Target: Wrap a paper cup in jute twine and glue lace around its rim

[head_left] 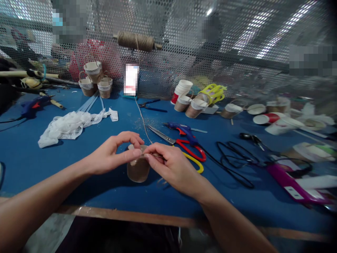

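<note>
A small paper cup wrapped in brown twine (138, 169) stands on the blue table (79, 175) near its front edge. My left hand (116, 153) pinches the cup's rim from the left, thumb and fingers closed on it. My right hand (173, 167) pinches a strand of twine (143, 123) at the rim from the right. The strand runs up from the cup to a spool of twine (136, 41) hanging on the mesh wall behind.
Red-and-yellow scissors (184, 149) and a blue glue gun (184, 130) lie just right of my hands, with black cable (234, 165) beyond. White lace (71, 124) lies left. Finished cup baskets (93, 79) and stacked cups (188, 102) stand at the back.
</note>
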`<action>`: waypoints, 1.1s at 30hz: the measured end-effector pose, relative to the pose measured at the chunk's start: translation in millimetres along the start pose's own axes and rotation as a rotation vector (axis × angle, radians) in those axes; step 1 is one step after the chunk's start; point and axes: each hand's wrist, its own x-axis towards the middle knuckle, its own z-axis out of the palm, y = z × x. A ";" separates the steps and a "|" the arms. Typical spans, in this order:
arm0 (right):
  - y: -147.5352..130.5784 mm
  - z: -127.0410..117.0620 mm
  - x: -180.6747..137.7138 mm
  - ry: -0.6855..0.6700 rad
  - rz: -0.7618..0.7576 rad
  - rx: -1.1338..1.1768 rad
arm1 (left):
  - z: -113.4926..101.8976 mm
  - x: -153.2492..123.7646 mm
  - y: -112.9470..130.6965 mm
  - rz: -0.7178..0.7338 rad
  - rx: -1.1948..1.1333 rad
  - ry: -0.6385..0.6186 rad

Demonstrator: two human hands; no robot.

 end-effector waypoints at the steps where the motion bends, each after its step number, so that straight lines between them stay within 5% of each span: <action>1: 0.7 -0.1 0.2 0.004 0.022 0.009 | -2.1 0.6 -0.4 -0.007 -0.019 0.035; 7: 3.7 0.3 1.3 0.011 0.064 0.047 | -6.0 6.0 -10.7 -0.051 -0.016 0.285; 15: 2.6 3.3 0.7 0.030 0.001 0.027 | 1.7 2.6 -1.3 0.045 0.102 0.044; 24: 2.9 5.0 -0.3 0.065 0.011 0.027 | 1.4 2.0 -3.1 0.021 0.056 -0.008; 29: 4.7 5.3 -2.5 0.191 0.092 0.133 | -4.1 4.8 -11.0 0.048 0.016 0.163; 33: 1.2 9.8 -3.4 0.026 0.048 0.058 | -6.5 7.5 -20.8 0.066 0.117 0.326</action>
